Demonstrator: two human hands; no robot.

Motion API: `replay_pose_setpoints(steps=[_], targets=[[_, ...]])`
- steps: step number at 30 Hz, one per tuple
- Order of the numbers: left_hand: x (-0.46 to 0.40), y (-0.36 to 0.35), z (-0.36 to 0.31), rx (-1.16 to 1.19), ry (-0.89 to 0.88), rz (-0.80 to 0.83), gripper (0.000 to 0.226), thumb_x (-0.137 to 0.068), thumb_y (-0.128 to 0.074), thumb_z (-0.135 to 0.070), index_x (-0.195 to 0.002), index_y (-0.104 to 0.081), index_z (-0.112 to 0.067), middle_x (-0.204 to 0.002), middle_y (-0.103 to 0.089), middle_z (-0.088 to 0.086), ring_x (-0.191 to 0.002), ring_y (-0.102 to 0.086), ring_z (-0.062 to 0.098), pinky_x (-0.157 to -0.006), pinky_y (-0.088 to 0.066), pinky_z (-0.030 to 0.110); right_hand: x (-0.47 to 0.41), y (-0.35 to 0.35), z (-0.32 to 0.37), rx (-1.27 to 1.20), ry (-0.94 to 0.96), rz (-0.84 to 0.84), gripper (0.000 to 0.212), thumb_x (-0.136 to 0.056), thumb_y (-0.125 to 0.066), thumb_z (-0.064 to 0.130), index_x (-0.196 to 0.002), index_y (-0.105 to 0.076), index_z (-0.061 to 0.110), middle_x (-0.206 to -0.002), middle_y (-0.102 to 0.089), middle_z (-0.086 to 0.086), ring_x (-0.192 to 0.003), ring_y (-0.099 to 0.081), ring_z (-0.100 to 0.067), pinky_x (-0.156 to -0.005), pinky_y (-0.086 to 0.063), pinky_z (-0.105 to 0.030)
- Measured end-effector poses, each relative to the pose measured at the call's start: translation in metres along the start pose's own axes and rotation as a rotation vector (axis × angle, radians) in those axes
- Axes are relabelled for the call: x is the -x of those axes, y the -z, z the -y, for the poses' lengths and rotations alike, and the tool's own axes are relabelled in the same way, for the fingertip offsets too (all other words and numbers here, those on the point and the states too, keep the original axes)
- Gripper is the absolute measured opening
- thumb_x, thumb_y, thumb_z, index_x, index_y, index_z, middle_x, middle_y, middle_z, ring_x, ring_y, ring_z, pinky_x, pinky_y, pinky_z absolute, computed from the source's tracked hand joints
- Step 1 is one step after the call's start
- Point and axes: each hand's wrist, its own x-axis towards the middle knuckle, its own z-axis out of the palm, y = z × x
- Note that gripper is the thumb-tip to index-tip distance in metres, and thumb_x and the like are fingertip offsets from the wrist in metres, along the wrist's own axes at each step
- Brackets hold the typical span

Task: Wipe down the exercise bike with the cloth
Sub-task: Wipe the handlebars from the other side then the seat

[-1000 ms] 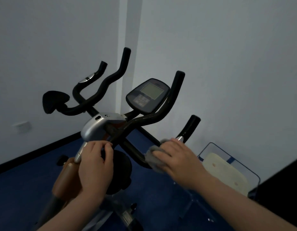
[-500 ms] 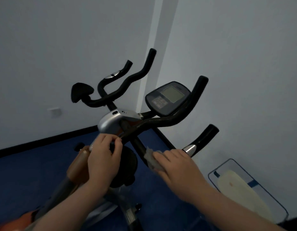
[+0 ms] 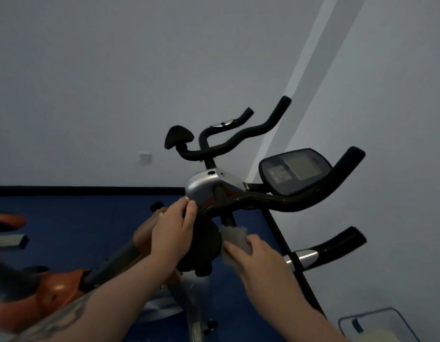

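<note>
The exercise bike (image 3: 214,186) stands in front of me, with black handlebars, a silver clamp housing and a dark display console (image 3: 295,170). My left hand (image 3: 173,228) grips the bike's stem just below the silver housing, fingers curled round it. My right hand (image 3: 258,257) holds a pale grey cloth (image 3: 235,236) against the lower black handlebar tube, beside a round black knob (image 3: 201,245). The cloth is partly hidden under my fingers.
The bike's orange frame (image 3: 56,292) runs down to the lower left over a blue floor. White walls meet in a corner behind the handlebars. A wire-framed container (image 3: 377,324) sits on the floor at the lower right. A wall socket (image 3: 144,157) is on the left wall.
The view has swung left, so the bike now lies further right in view. My right hand has slid the cloth down the tube towards the stem. My left hand keeps its hold.
</note>
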Motion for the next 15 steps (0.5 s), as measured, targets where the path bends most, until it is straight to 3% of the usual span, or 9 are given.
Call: replay_pose_setpoints(steps=[4,6,8,10,13,15], targets=[[-0.001,0.0,-0.001,-0.025,0.026,-0.022,0.034,-0.094,-0.029,-0.047,-0.083,-0.057,-0.033,-0.072,-0.058,-0.01,-0.077,-0.051,-0.012,-0.051,-0.031,0.026,-0.023,0.033,-0.034,-0.292,0.055,-0.062,0.033,-0.095,-0.052,0.03,-0.127,-0.056,0.04,-0.11,-0.042,0.01,-0.097,-0.053,-0.011,-0.085,-0.045,-0.029],[0.0,0.001,-0.001,-0.003,0.045,-0.037,0.032,-0.096,-0.031,-0.044,-0.082,-0.058,-0.034,-0.07,-0.059,-0.012,-0.077,-0.051,-0.012,-0.051,-0.03,0.025,-0.045,0.045,-0.04,-0.296,0.083,-0.228,0.033,-0.096,-0.052,0.034,-0.127,-0.06,0.031,-0.109,-0.044,0.009,-0.098,-0.052,-0.01,-0.086,-0.044,-0.026],[0.002,0.001,-0.001,-0.012,0.063,-0.047,0.031,-0.097,-0.032,-0.043,-0.082,-0.058,-0.034,-0.068,-0.059,-0.012,-0.076,-0.052,-0.012,-0.051,-0.029,0.025,-0.067,0.048,-0.035,-0.275,0.06,-0.337,0.045,-0.096,-0.04,0.05,-0.129,-0.059,0.028,-0.108,-0.045,0.007,-0.098,-0.051,-0.012,-0.086,-0.046,-0.03],[0.004,0.001,-0.001,0.011,0.051,-0.05,0.03,-0.096,-0.032,-0.044,-0.079,-0.055,-0.036,-0.067,-0.058,-0.013,-0.074,-0.054,-0.009,-0.054,-0.03,0.023,-0.086,0.041,-0.026,-0.259,0.048,-0.323,0.05,-0.096,-0.033,0.054,-0.132,-0.057,0.029,-0.11,-0.045,0.005,-0.098,-0.051,-0.015,-0.086,-0.047,-0.035],[0.005,-0.001,0.003,0.089,0.02,-0.054,0.028,-0.094,-0.033,-0.048,-0.076,-0.05,-0.035,-0.072,-0.058,-0.015,-0.07,-0.056,-0.001,-0.054,-0.035,0.025,-0.099,0.018,-0.009,-0.072,0.156,-0.199,0.041,-0.096,-0.052,0.037,-0.136,-0.055,0.03,-0.115,-0.049,-0.002,-0.1,-0.052,-0.02,-0.083,-0.049,-0.036],[0.004,-0.002,0.007,0.109,0.002,-0.046,0.027,-0.094,-0.035,-0.049,-0.079,-0.051,-0.033,-0.072,-0.058,-0.011,-0.07,-0.056,0.001,-0.056,-0.039,0.023,-0.097,0.014,-0.007,-0.02,0.184,-0.172,0.036,-0.089,-0.066,0.029,-0.124,-0.064,0.024,-0.107,-0.054,-0.006,-0.09,-0.057,-0.023,-0.071,-0.052,-0.038]])
